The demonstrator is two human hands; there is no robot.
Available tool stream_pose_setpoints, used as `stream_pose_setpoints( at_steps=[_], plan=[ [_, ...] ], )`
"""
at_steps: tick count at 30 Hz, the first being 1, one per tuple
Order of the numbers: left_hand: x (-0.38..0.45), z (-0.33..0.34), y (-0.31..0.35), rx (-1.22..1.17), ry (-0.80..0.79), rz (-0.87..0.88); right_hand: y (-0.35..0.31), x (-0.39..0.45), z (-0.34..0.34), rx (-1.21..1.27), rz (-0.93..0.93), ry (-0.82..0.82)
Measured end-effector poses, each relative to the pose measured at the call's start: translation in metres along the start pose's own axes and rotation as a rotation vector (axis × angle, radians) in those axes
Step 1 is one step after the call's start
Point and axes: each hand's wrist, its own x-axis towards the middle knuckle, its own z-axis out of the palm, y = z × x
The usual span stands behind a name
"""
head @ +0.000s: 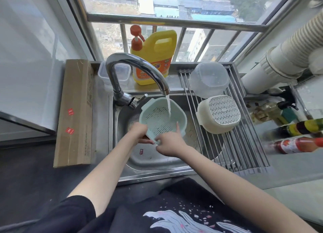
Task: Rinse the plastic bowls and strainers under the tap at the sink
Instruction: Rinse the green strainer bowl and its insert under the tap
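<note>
Two hands hold a pale green strainer (161, 118) tilted under the tap (138, 70), water striking its inside: left hand (139, 132) grips its near rim, right hand (170, 142) pinches its handle. Right of the tap, a cream strainer (219, 116) lies upturned on the rack (244, 145).

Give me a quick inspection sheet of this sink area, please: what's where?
Surface: steel sink, tap running.
Job's things: green strainer held tilted under the stream; white strainer and clear bowl upside down on the drying rack.
Clutter: detergent jug, clear lidded box, cardboard box, sauce bottles.
Grippers: left hand and right hand grip the green strainer's near rim.
Cables: nothing seen.
Surroundings: barred window, ribbed duct.
</note>
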Motion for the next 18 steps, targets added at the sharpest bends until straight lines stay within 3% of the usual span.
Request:
stream_pose_setpoints(
  at_steps=[2, 3, 5, 8, 10, 14, 16, 18],
  plan=[
    [-0.005, -0.007, -0.002, 0.025, -0.063, -0.071, 0.009, -0.002, -0.01, 0.551, 0.071, 0.067],
    [-0.009, -0.01, -0.003, 0.016, -0.1, -0.115, 0.012, 0.0, -0.016, 0.674, 0.12, 0.135],
    [-0.012, -0.011, -0.005, 0.002, -0.198, -0.198, 0.013, 0.008, -0.028, 0.577, 0.194, 0.26],
    [-0.016, -0.005, -0.001, 0.007, -0.374, -0.286, 0.0, 0.026, -0.029, 0.355, 0.43, 0.126],
    [-0.024, 0.002, 0.005, -0.067, -0.453, -0.303, -0.015, 0.033, -0.028, 0.408, 0.541, 0.078],
    [-0.038, 0.015, 0.009, -0.279, -0.554, -0.271, -0.03, 0.045, -0.032, 0.74, 0.391, 0.284],
    [-0.038, 0.017, 0.008, -0.335, -0.563, -0.26, -0.029, 0.046, -0.037, 0.817, 0.312, 0.209],
    [-0.035, 0.025, 0.008, -0.375, -0.53, -0.262, -0.027, 0.045, -0.038, 0.706, 0.227, 0.088]
  ],
)
